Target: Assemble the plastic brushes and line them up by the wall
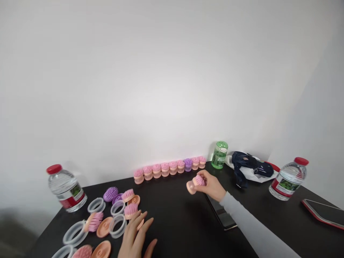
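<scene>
While the left hand [133, 237] spreads its fingers, the right hand [213, 185] pinches 1 pink-bristled brush [196, 182] above the table [172, 211].

The black table [174, 215] looks smooth and matt from where I stand; pink brushes [165, 168] along its far edge look rough-bristled and plastic, translucent rings [117, 234] toward its left edge smooth plastic.

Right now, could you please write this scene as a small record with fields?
Left hand: fingers spread, near pink brush head; contact unclear
Right hand: holds pink-topped brush
Loose parts, left side: purple brush head, clear rings, orange discs
Row of brushes: nine, one purple
Bottles: two red-capped bottles, one green bottle
</scene>
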Demonstrator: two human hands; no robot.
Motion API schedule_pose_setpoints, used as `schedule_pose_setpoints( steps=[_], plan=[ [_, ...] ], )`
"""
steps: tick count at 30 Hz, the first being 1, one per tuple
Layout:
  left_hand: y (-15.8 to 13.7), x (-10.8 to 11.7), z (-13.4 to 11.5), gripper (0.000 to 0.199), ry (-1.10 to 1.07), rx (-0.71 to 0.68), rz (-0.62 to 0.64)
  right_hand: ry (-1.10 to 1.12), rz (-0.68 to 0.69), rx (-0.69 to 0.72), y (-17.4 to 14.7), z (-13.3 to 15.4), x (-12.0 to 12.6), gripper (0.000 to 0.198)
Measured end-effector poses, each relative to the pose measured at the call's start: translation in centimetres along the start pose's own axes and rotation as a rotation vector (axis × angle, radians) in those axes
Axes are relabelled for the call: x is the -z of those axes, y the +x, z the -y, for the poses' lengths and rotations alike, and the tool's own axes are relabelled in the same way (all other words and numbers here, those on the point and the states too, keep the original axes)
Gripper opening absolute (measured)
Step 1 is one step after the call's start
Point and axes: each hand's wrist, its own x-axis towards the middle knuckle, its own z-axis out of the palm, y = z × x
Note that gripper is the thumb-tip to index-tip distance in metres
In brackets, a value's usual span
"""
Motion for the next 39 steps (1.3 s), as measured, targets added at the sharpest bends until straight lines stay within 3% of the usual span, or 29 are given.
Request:
schedule_pose_setpoints(
  steps=[6, 9, 11, 16, 22, 24, 26, 27, 31, 35, 39],
  plan=[
    [4.1, 3.2, -5.4, 0.043, -0.153, 0.099, 0.003, 0.509, 0.257, 0.170, -5.5, 7.8, -4.9, 0.054],
    [6.0, 5.1, -6.4, 0.037, -0.192, 0.153, -0.008, 0.797, 0.331, 0.189, -6.1, 10.6, -5.5, 0.052],
    [7.0, 6.4, -6.5, 0.029, -0.182, 0.159, -0.031, 0.851, 0.327, 0.214, -5.9, 12.0, -5.3, 0.053],
    [8.0, 8.6, -5.9, 0.019, -0.128, 0.085, -0.065, 0.774, 0.287, 0.315, -5.8, 14.0, -4.6, 0.052],
    [7.9, 9.5, -4.7, 0.030, -0.258, 0.186, 0.205, 0.651, 0.254, 0.487, -6.4, 13.9, -3.7, 0.047],
    [8.0, 9.5, -4.6, 0.031, -0.302, 0.223, 0.243, 0.619, 0.289, 0.515, -6.4, 13.4, -3.3, 0.060],
    [8.2, 9.3, -4.6, 0.031, -0.310, 0.235, 0.235, 0.611, 0.326, 0.461, -6.2, 13.1, -3.0, 0.082],
    [8.2, 9.2, -4.6, 0.032, -0.305, 0.229, 0.228, 0.599, 0.334, 0.427, -6.1, 13.0, -3.0, 0.082],
    [8.1, 8.4, -4.6, 0.036, -0.256, 0.174, 0.162, 0.525, 0.323, 0.417, -5.8, 12.9, -2.8, 0.040],
    [8.0, 8.1, -4.5, 0.043, -0.214, 0.139, 0.108, 0.552, 0.333, 0.397, -5.7, 12.7, -2.9, 0.071],
    [7.9, 8.0, -4.5, 0.040, -0.178, 0.110, 0.088, 0.529, 0.340, 0.359, -5.8, 12.7, -3.1, 0.044]
  ],
)
